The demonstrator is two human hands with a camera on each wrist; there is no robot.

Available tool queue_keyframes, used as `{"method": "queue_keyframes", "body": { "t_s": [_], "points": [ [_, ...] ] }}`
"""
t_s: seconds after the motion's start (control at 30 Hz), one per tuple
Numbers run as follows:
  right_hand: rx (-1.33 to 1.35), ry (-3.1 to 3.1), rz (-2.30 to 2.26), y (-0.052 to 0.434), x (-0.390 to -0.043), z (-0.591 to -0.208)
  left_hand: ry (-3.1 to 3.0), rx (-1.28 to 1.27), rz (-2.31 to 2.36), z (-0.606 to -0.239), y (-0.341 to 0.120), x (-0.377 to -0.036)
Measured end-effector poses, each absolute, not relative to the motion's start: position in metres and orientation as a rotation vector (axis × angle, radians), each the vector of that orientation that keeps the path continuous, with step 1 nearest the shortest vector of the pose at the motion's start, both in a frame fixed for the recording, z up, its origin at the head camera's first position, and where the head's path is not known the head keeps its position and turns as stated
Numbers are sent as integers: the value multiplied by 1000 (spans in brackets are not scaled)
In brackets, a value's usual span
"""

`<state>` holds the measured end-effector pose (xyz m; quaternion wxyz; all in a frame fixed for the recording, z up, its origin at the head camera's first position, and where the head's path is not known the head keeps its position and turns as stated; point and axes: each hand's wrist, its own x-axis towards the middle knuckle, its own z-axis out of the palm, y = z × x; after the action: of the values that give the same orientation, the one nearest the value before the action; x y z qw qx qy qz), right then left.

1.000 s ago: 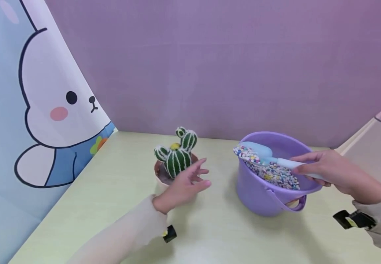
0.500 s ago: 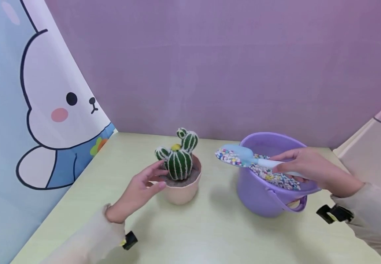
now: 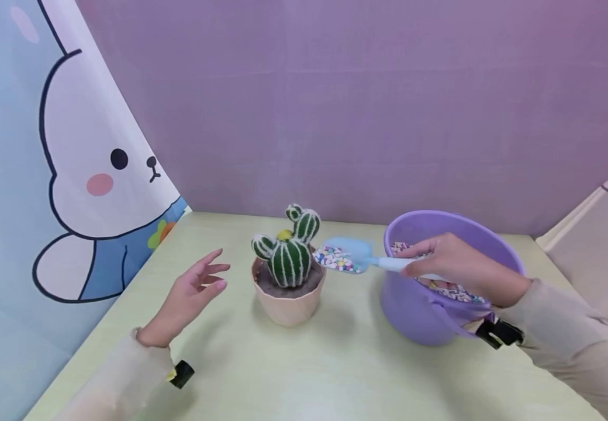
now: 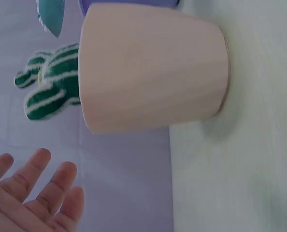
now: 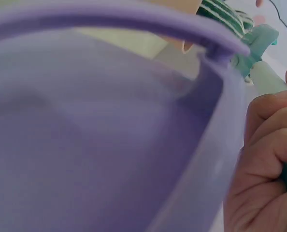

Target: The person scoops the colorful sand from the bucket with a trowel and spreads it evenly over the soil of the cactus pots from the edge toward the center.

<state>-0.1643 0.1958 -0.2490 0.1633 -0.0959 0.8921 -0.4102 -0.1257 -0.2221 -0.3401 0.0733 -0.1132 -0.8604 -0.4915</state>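
My right hand [image 3: 448, 266] grips the pale handle of a light blue scoop [image 3: 359, 252], which bears a heap of small multicoloured pebbles [image 3: 337, 259]. The scoop's tip reaches the right rim of a pale pink pot [image 3: 289, 307]; whether they touch I cannot tell. In the pot, a green and white striped cactus [image 3: 290, 263] stands in grey-brown soil. My left hand [image 3: 185, 298] hovers left of the pot, apart from it, with fingers loosely spread and holding nothing. Under my right hand stands a purple bucket [image 3: 411, 310] of similar pebbles, partly hidden by the hand.
The pot and bucket stand on a pale yellow-green table [image 3: 304, 374]. A purple backdrop [image 3: 335, 117] rises behind them, and a cloth with a printed cartoon animal [image 3: 99, 193] hangs at the left. The bucket's handle [image 5: 109, 17] hangs down at its front.
The right hand has carried the loaded scoop leftward from over the bucket to the pot's rim. My left hand has drawn back from the pot toward the left.
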Motion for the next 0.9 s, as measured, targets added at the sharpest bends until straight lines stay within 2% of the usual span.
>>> {"method": "queue_keyframes", "body": {
  "t_s": [0.4, 0.9],
  "points": [
    [-282, 2505, -1123, 173, -162, -249, -2673, -445, -1588, -372, -234, -160],
    [-259, 2505, -1054, 161, -161, -248, -2697, -584, -1723, -402, -217, -198]
  ]
}}
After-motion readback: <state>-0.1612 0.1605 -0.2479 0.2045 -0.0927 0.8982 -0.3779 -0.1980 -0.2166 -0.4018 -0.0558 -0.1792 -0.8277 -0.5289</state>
